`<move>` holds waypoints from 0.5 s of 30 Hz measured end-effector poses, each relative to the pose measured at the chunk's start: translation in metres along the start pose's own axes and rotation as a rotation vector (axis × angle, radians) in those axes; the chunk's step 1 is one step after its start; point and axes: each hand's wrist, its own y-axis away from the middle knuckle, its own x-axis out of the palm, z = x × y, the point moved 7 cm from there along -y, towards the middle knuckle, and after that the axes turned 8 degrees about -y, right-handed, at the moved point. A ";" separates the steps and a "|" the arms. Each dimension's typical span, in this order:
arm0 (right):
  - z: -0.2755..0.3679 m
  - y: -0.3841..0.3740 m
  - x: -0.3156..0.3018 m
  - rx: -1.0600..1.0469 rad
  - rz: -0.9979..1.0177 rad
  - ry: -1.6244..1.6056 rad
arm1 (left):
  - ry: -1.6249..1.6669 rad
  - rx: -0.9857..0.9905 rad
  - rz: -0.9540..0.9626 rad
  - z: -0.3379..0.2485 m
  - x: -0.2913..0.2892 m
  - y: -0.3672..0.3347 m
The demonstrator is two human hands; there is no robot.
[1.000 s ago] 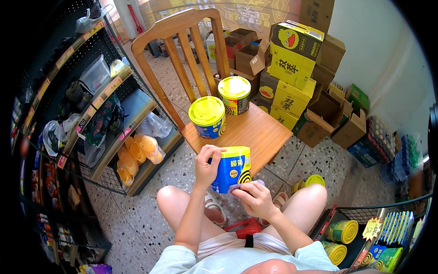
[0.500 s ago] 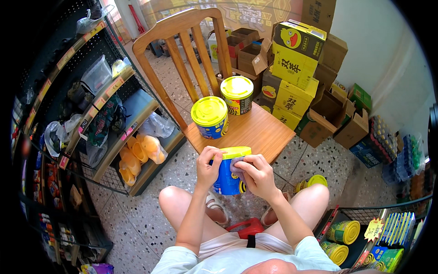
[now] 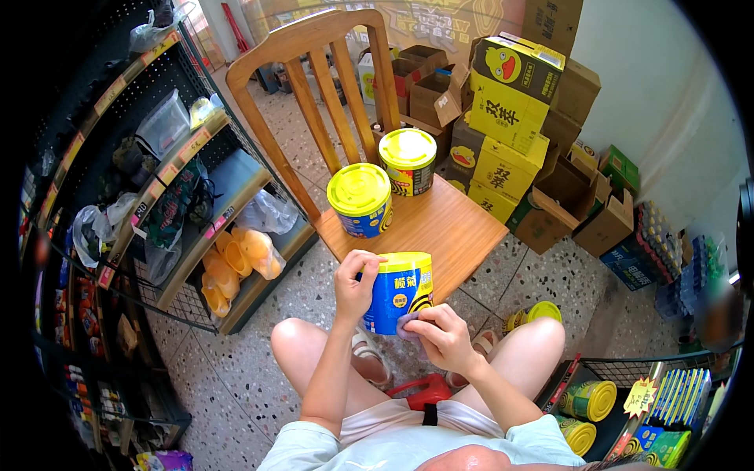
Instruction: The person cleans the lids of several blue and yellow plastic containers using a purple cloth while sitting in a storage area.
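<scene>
A blue and yellow tub [image 3: 397,294] with a yellow lid is held up in front of me, just before the chair's front edge. My left hand [image 3: 356,286] grips its upper left side, fingers at the lid rim. Pinched in my right hand [image 3: 444,334] is a greyish-purple cloth [image 3: 407,324], pressed to the tub's lower right side. On the wooden chair [image 3: 440,235] stand two more lidded tubs: a blue one [image 3: 360,202] and a darker one [image 3: 408,163] behind it to the right.
Shelves [image 3: 196,204] with bags and orange slippers [image 3: 255,250] rise at left. Cardboard cartons [image 3: 503,118] are stacked behind the chair at right. Another tub [image 3: 542,314] is on the floor by my right knee. A wire rack [image 3: 652,365] with tubs stands at lower right.
My right hand has slid the cloth down from the tub's upper right to its lower edge, uncovering the label. My left hand keeps its hold with little movement.
</scene>
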 end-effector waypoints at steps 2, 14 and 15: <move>-0.001 0.007 -0.001 0.012 0.016 -0.048 | 0.012 0.003 0.003 0.001 0.000 0.000; -0.052 0.036 -0.016 0.142 -0.118 -0.142 | 0.007 0.005 -0.012 0.003 -0.002 0.000; -0.059 0.037 -0.016 0.181 -0.128 -0.132 | 0.008 0.006 -0.011 0.003 -0.002 0.001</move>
